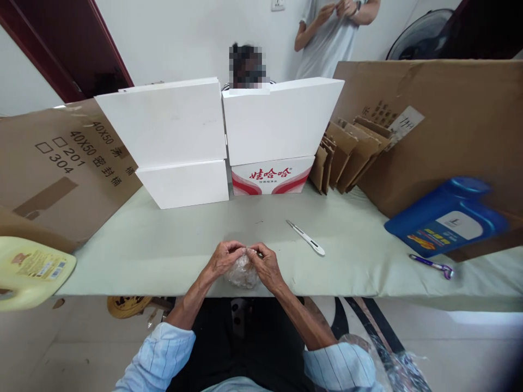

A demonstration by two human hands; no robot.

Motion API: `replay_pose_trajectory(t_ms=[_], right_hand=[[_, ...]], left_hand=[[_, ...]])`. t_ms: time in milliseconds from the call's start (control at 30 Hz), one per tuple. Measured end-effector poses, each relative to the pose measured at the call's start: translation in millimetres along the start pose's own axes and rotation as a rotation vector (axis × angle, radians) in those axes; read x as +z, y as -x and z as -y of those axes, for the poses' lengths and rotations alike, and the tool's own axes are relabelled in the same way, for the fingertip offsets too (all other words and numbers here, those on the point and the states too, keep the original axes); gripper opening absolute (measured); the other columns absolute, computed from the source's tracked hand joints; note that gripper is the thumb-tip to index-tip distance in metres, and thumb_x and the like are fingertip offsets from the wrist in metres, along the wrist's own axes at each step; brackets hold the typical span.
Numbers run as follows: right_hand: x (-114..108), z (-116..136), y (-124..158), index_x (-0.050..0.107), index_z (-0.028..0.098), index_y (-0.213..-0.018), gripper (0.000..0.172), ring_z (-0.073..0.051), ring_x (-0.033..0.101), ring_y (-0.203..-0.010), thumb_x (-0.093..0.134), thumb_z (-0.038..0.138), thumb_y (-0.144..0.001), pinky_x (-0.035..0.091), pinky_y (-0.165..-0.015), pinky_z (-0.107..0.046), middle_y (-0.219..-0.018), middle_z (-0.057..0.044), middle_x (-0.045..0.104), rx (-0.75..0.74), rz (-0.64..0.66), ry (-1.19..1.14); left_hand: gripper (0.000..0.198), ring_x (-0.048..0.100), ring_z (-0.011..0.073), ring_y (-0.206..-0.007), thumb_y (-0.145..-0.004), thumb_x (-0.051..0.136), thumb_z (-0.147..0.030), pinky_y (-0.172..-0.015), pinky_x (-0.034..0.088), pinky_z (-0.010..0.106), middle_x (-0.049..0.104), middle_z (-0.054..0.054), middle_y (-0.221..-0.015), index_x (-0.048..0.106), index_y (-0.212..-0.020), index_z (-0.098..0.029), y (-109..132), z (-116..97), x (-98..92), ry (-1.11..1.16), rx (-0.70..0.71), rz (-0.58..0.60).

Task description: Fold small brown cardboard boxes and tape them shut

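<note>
A crumpled clear plastic bundle (244, 273) rests near the front edge of the green-covered table (183, 231). My left hand (224, 258) pinches its top from the left, and my right hand (265, 265) pinches it from the right. The fingertips of both hands nearly meet above the bundle. What is inside the plastic cannot be made out. To the right of my hands lies a white utility knife (307, 238), apart from them.
White boxes (175, 122) and a red-and-white box (272, 177) stand at the back. Folded cardboard (343, 152), a blue bottle (453, 218) and a purple pen (431, 265) are at right. A yellow jug (32, 272) lies left. Two people are beyond the boxes.
</note>
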State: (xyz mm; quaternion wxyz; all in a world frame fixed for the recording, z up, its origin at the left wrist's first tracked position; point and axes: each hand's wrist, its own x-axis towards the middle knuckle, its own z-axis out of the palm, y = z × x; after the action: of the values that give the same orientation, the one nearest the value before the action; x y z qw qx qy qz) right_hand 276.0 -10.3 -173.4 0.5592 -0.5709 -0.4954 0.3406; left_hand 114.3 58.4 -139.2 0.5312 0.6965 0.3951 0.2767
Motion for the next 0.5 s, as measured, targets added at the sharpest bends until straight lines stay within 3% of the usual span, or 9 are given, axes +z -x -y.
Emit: replay_pose_trajectory(t_ms=[233, 500], right_hand=[[-7, 5, 1, 0.072, 0.02, -0.086, 0.032, -0.019, 0.06, -0.073, 0.059, 0.049, -0.095, 0.048, -0.062, -0.027, -0.08, -0.003, 0.067, -0.029, 0.061, 0.0], [-4, 3, -3, 0.069, 0.021, -0.081, 0.029, -0.018, 0.058, -0.075, 0.061, 0.046, -0.095, 0.047, -0.066, -0.027, -0.08, -0.002, 0.063, -0.09, 0.03, 0.029]], left_hand=[[0.029, 0.068, 0.0181, -0.073, -0.082, 0.068, -0.039, -0.067, 0.05, 0.027, 0.079, 0.005, -0.08, 0.081, -0.088, -0.013, 0, 11, 12.0, -0.001, -0.009, -0.117], [0.026, 0.062, 0.0159, -0.069, -0.081, 0.065, -0.037, -0.066, 0.047, 0.026, 0.073, 0.002, -0.073, 0.078, -0.081, -0.015, -1, 15, 14.9, -0.025, 0.022, -0.15]])
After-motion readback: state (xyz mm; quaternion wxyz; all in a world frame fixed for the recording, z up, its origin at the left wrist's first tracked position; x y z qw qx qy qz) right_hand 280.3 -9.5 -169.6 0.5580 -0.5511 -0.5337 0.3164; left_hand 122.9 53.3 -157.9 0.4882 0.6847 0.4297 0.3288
